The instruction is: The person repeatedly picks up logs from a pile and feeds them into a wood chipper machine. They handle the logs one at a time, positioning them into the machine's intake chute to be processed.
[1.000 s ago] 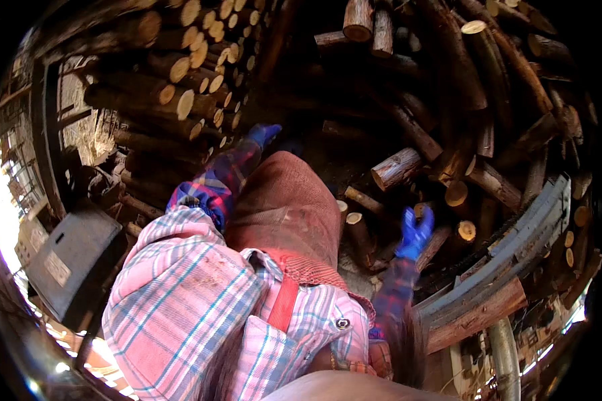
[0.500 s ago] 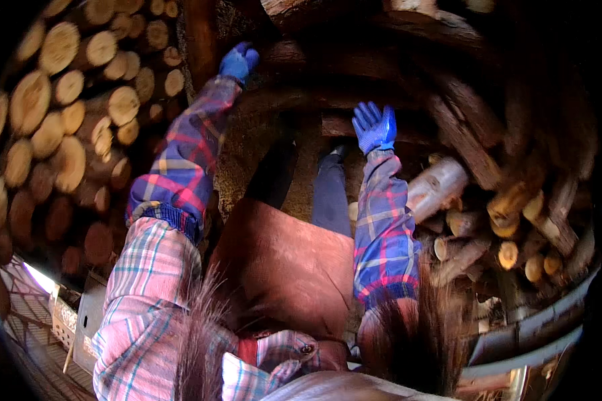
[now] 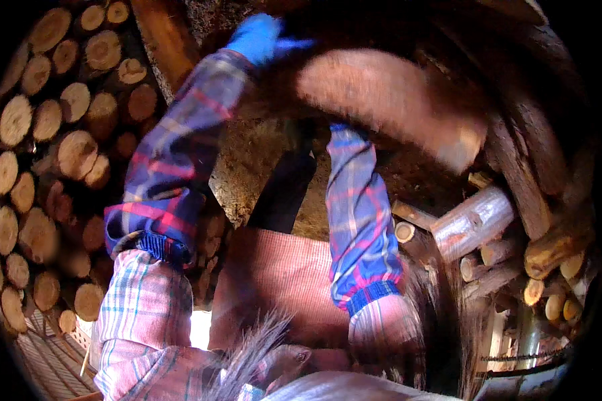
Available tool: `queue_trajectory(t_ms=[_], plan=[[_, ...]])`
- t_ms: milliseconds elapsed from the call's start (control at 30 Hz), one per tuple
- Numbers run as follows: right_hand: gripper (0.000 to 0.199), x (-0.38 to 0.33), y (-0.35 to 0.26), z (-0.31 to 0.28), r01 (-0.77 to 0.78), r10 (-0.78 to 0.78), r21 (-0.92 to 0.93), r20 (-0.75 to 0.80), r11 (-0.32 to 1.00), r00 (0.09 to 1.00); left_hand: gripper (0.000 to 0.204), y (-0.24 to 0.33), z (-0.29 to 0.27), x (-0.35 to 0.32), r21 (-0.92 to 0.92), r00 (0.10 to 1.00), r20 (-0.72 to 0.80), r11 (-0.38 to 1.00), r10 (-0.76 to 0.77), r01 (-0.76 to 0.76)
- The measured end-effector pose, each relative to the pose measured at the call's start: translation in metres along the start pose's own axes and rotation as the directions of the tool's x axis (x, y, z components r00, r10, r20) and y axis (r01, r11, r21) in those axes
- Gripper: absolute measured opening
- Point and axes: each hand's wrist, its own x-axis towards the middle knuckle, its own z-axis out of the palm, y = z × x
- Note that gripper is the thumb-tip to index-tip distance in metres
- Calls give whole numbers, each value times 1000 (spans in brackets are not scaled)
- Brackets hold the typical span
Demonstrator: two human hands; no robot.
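Observation:
Slanting across the upper middle is a reddish-brown log (image 3: 388, 100), blurred by motion, its paler end at the lower right. My right hand (image 3: 342, 127) reaches up to its underside; the log covers nearly all of the hand, with only a sliver of blue glove showing, and the hand appears to hold it. Above and left of the log's left end is my left hand (image 3: 257, 39) in a blue glove. That hand is smeared, with a thumb or finger stretched out to the right, and I see nothing held in it.
Stacked round logs (image 3: 73, 154) form a wall on the left beside a wooden post (image 3: 164, 43). Loose logs, including a pale thick log (image 3: 475, 224), lie piled at the right. Long dark timbers (image 3: 518, 167) lean there too. My checked apron (image 3: 281, 281) hangs below my arms.
The reddish-brown log has come up in front of my right hand, whose spread fingers showed earlier and are now covered. My left hand has shifted slightly right and up, and the view has turned.

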Motion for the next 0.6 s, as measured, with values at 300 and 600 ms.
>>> queue_trajectory(t_ms=[300, 600], plan=[[59, -265, -148, -8, 279, -296, 170, 88, 945, 951, 38, 242, -45, -60, -783, 918, -351, 479, 185, -396], [65, -547, -292, 3, 569, -505, -10, 447, 822, 738, 41, 388, -213, -257, -932, 992, 125, -341, 5, 119]])
